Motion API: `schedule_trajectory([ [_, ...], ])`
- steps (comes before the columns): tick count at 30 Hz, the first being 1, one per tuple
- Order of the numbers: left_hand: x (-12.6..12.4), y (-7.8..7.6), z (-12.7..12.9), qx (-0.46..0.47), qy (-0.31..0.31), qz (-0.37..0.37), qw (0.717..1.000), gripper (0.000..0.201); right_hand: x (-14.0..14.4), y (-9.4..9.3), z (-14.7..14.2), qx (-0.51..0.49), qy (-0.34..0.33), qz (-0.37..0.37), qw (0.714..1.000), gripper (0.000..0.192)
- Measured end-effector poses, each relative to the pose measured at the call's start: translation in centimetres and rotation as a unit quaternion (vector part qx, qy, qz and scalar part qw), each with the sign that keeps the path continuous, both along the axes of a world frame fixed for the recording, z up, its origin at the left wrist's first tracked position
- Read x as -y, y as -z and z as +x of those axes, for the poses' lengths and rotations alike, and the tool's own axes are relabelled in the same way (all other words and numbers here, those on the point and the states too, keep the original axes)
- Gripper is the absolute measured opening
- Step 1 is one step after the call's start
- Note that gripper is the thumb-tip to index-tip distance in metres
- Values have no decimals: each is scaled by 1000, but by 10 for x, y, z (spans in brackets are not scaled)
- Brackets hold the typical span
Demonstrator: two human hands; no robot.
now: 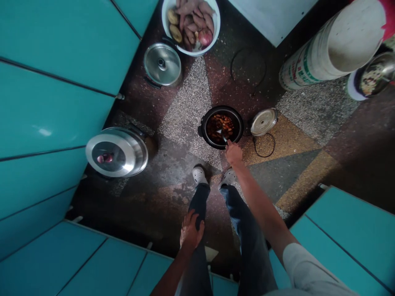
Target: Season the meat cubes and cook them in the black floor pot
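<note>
My right hand (233, 154) reaches down to a black pot (204, 123) on the floor and is shut on a spoon (222, 135) whose bowl dips into the dark brown food inside. The pot's steel lid (263, 121) lies on the floor just to its right. My left hand (190, 232) rests flat on my left thigh with the fingers spread and holds nothing. My two feet in pale shoes stand just below the pot.
A white bowl (216, 31) of sweet potatoes sits at the top, a lidded steel pot (162, 63) beside it. A larger lidded pot (117, 152) stands left. Teal cabinets (55, 74) line the left and bottom. A white sack (333, 45) and another bowl (375, 74) are at right.
</note>
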State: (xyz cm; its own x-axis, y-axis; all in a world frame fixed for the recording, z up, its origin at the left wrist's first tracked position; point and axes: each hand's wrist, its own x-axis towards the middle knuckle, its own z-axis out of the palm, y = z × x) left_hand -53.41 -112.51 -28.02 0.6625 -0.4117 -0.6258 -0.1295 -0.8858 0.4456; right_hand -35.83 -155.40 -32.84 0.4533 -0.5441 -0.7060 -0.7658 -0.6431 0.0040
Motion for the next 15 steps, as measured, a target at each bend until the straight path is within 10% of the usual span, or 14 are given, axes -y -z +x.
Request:
schedule_trajectory([
  [15,1,1,1,-3,-5,-2,1000,31,8,10,-3,-3,-25,14,1000,53],
])
